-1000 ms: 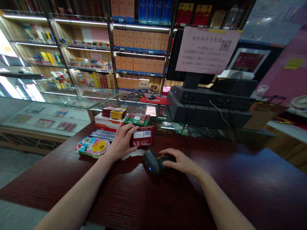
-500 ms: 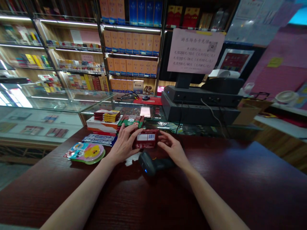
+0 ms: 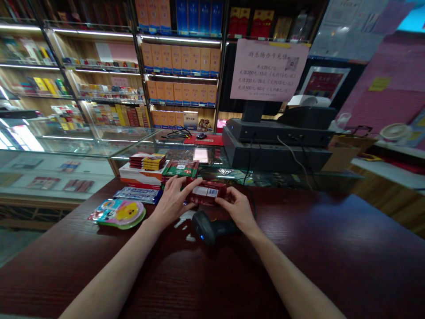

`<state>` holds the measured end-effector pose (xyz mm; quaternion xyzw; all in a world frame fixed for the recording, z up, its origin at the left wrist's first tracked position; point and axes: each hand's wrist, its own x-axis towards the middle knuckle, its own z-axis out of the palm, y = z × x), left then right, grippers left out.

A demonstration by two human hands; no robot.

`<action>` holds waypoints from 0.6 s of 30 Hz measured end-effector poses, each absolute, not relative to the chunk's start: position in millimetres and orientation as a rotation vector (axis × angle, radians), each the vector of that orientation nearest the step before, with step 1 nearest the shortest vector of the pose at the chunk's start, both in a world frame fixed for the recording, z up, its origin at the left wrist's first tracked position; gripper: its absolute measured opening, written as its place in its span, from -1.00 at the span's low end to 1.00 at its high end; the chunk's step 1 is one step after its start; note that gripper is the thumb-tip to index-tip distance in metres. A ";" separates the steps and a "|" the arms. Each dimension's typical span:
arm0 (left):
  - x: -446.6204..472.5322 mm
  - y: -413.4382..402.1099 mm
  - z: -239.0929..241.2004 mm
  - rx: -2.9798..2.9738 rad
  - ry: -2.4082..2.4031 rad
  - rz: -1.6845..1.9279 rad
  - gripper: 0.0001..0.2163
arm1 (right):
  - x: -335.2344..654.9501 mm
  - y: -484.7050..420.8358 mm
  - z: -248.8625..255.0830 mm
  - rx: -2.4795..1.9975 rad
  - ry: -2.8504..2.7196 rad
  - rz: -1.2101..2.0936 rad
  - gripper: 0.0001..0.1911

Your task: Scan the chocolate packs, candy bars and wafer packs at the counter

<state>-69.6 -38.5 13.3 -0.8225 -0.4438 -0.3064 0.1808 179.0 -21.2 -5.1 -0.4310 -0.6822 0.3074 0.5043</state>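
Between my two hands is a small dark red box [image 3: 208, 191] with a white label and a barcode on the side towards me. My left hand [image 3: 173, 197] grips its left end, thumb below and fingers above. My right hand [image 3: 238, 207] pinches the right end between thumb and fingers. Just in front of the box a black barcode scanner [image 3: 210, 227] with a blue light lies on the dark wooden counter [image 3: 299, 257]. Behind my left hand there is a green and red packet [image 3: 181, 167].
Left of my hands are a white and orange box [image 3: 141, 173] topped with red and yellow packets [image 3: 154, 161], blue-white packets [image 3: 137, 194] and a colourful blister-packed item [image 3: 118, 212]. A glass case, a black register [image 3: 279, 150] and a monitor with a pink notice [image 3: 268, 71] stand behind.
My right hand has moved left and closed on the box's right end. The box has tilted, its right side reaching further right and its top face now showing.
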 end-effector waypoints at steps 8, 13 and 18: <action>-63.2 -44.6 20.8 -2.378 -1.261 -0.835 -0.16 | 181.3 -19.5 -7.4 -1.135 -1.585 0.696 -0.72; -62.7 -45.5 26.3 -2.393 -1.161 -0.871 -0.41 | 185.8 -17.6 -8.6 -1.189 -1.575 0.622 -0.73; -65.8 -43.2 24.5 -2.319 -1.062 -0.997 -0.59 | 184.5 -20.7 -7.1 -1.098 -1.626 0.529 -0.79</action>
